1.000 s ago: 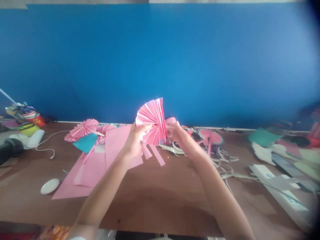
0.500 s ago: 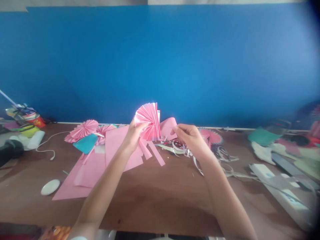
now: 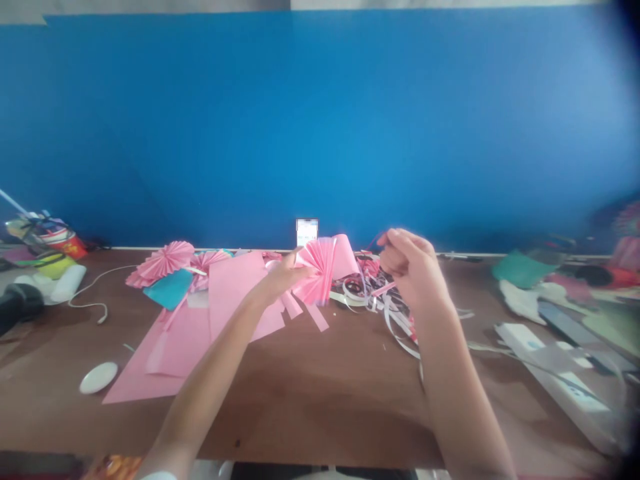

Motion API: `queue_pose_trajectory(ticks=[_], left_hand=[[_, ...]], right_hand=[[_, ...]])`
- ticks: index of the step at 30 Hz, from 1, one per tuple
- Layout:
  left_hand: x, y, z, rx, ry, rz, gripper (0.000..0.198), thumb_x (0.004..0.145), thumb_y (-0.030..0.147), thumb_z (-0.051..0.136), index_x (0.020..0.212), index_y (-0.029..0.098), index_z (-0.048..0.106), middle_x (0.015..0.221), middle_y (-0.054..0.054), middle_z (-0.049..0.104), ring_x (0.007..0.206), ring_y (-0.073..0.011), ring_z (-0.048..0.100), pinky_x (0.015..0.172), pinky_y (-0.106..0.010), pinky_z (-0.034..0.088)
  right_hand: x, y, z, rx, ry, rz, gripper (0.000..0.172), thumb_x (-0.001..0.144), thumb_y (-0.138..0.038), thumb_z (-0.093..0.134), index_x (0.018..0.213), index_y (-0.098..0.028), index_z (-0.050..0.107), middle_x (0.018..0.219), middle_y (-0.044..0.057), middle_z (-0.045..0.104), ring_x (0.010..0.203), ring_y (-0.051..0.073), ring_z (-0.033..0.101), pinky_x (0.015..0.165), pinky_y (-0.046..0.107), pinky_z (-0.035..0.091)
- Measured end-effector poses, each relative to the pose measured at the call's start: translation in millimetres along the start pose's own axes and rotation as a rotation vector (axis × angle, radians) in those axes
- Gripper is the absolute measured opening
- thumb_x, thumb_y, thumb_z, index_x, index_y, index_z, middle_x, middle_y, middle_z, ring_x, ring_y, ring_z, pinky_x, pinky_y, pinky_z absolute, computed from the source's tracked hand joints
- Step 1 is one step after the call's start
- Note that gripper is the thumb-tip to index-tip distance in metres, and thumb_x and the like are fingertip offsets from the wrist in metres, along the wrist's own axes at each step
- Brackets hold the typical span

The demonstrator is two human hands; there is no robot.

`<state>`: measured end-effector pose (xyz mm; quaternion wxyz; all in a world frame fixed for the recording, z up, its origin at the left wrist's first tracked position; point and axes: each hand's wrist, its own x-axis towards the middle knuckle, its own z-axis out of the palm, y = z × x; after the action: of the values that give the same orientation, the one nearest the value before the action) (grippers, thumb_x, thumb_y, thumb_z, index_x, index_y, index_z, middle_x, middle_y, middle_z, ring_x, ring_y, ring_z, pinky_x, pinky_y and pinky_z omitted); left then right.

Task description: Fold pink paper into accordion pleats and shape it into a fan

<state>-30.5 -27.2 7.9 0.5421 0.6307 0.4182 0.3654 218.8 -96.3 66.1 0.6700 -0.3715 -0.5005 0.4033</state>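
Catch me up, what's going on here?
A person's left hand holds a pleated pink paper fan above the brown table. The right hand is apart from it, to the fan's right, closed and apparently pinching a thin strand. Pink sheets lie on the table, left of the fan, and a small lit screen shows behind it.

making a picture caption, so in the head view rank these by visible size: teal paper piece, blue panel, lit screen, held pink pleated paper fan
Largest to smallest:
1. blue panel
2. held pink pleated paper fan, partly hidden by fingers
3. teal paper piece
4. lit screen, partly hidden
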Motion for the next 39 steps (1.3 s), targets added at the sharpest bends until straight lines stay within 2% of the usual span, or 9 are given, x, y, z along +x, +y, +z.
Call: queue_pose_trajectory(ticks=[6,9,12,16,20,23,28,32,39], left_hand=[[13.2,-30.3,24.9,0.226,-0.247,-0.053,0.062,0.066,0.034,0.082,0.124,0.021,0.064,0.112,-0.013,0.07,0.103,-0.0315,0.068,0.085,-0.042,0.054],[8.7,-20.9,33.8,0.269,-0.195,0.107,0.048,0.079,0.041,0.072,0.122,0.023,0.064,0.127,-0.013,0.066,0.12,-0.0317,0.061,0.094,-0.043,0.051],[-2.6,4.7,38.2,0.204,-0.174,0.284,0.042,0.088,0.044,0.064,0.126,0.026,0.062,0.132,-0.011,0.063,0.119,-0.0275,0.061,0.094,-0.039,0.05],[-18.7,30.2,42.6,0.159,-0.142,0.384,0.036,0.089,0.045,0.063,0.118,0.022,0.066,0.11,-0.01,0.071,0.099,-0.0224,0.067,0.081,-0.032,0.051],[-24.0,33.5,44.4,0.212,-0.042,0.405,0.026,0.091,0.043,0.061,0.097,0.02,0.072,0.091,-0.006,0.073,0.083,-0.0199,0.067,0.071,-0.029,0.048],[-22.2,32.6,43.5,0.217,-0.017,0.416,0.026,0.092,0.043,0.06,0.093,0.02,0.071,0.087,-0.004,0.072,0.078,-0.018,0.065,0.067,-0.028,0.045],[-17.0,27.9,44.9,-0.019,0.159,0.482,0.025,0.09,0.043,0.064,0.086,0.019,0.068,0.085,-0.003,0.067,0.08,-0.016,0.061,0.073,-0.027,0.046],[-13.0,21.1,49.8,-0.291,0.144,0.43,0.022,0.084,0.041,0.071,0.079,0.019,0.066,0.107,-0.003,0.064,0.093,-0.0158,0.06,0.081,-0.027,0.047],[-11.4,17.0,53.3,-0.499,0.09,0.304,0.027,0.079,0.047,0.075,0.084,0.021,0.068,0.101,-0.003,0.065,0.096,-0.0177,0.06,0.09,-0.033,0.046]], right_hand=[[-4.1,-0.4,2.8,-0.183,-0.23,0.123,0.027,0.085,-0.044,0.067,0.077,-0.017,0.066,0.049,-0.009,0.03,0.046,0.007,0.022,0.046,0.026,0.016],[-3.2,1.6,1.9,-0.318,-0.287,0.15,0.027,0.086,-0.043,0.066,0.079,-0.017,0.068,0.05,-0.008,0.033,0.046,0.007,0.026,0.046,0.025,0.016],[-3.6,3.5,4.5,-0.389,-0.34,0.167,0.028,0.088,-0.042,0.063,0.08,-0.016,0.069,0.051,-0.008,0.033,0.046,0.006,0.024,0.045,0.025,0.015],[-6.9,4.4,13.7,-0.454,-0.38,0.149,0.028,0.089,-0.04,0.061,0.074,-0.017,0.066,0.053,-0.006,0.039,0.047,0.006,0.026,0.045,0.026,0.016],[-10.0,4.3,20.2,-0.486,-0.391,0.136,0.028,0.09,-0.037,0.059,0.072,-0.017,0.067,0.057,-0.004,0.047,0.049,0.007,0.032,0.046,0.025,0.02],[-10.3,6.3,22.2,-0.483,-0.364,0.114,0.028,0.09,-0.038,0.059,0.074,-0.016,0.068,0.055,-0.005,0.042,0.05,0.007,0.029,0.046,0.025,0.019],[-12.2,16.3,33.9,-0.376,-0.362,0.182,0.031,0.088,-0.044,0.063,0.094,-0.015,0.071,0.056,-0.006,0.042,0.049,0.007,0.027,0.046,0.025,0.019],[-16.8,26.3,49.5,-0.163,-0.441,0.302,0.043,0.087,-0.05,0.065,0.111,-0.014,0.066,0.057,-0.008,0.036,0.049,0.006,0.024,0.046,0.024,0.017],[-13.6,45.5,51.7,0.169,-0.422,0.441,0.032,0.08,-0.048,0.074,0.088,-0.019,0.06,0.05,-0.013,0.022,0.044,0.005,0.012,0.044,0.024,0.007]])
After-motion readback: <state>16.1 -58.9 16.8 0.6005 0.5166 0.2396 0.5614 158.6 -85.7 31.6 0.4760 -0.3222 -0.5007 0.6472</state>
